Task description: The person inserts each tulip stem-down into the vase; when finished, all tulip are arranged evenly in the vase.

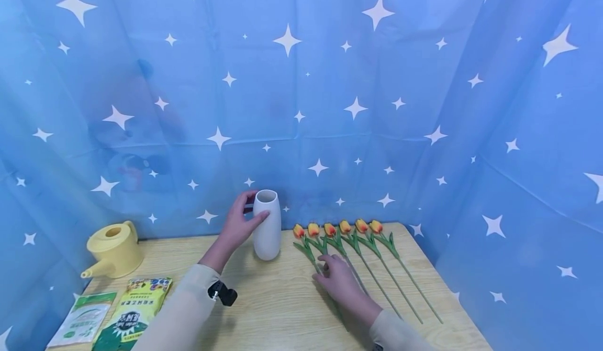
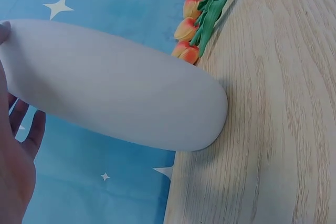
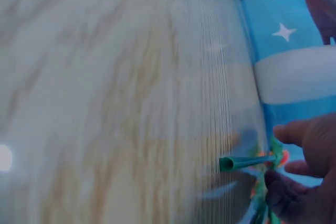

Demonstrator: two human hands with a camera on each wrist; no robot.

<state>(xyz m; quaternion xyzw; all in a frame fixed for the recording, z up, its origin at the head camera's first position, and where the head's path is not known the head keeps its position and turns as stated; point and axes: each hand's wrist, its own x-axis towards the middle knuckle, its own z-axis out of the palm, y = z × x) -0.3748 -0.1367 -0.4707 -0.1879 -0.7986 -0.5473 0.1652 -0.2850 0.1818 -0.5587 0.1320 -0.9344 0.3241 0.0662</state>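
Note:
A white vase (image 1: 267, 236) (image 2: 115, 87) stands upright near the table's back edge. My left hand (image 1: 239, 226) (image 2: 16, 166) grips its upper part, thumb across the front and fingers around the far side. Several orange-yellow tulips (image 1: 345, 227) lie side by side to the right of the vase, heads toward the curtain. Over the stem of the leftmost tulip (image 1: 299, 231) is my right hand (image 1: 344, 284). The right wrist view has this hand (image 3: 310, 166) with thumb and fingers apart around a green stem (image 3: 247, 162); contact cannot be told.
On the table's left side are a yellow watering can (image 1: 115, 251), a green and yellow packet (image 1: 136, 309) and a smaller white and green packet (image 1: 84, 319). A blue curtain with white stars (image 1: 301, 79) hangs right behind the wooden table (image 1: 278, 309).

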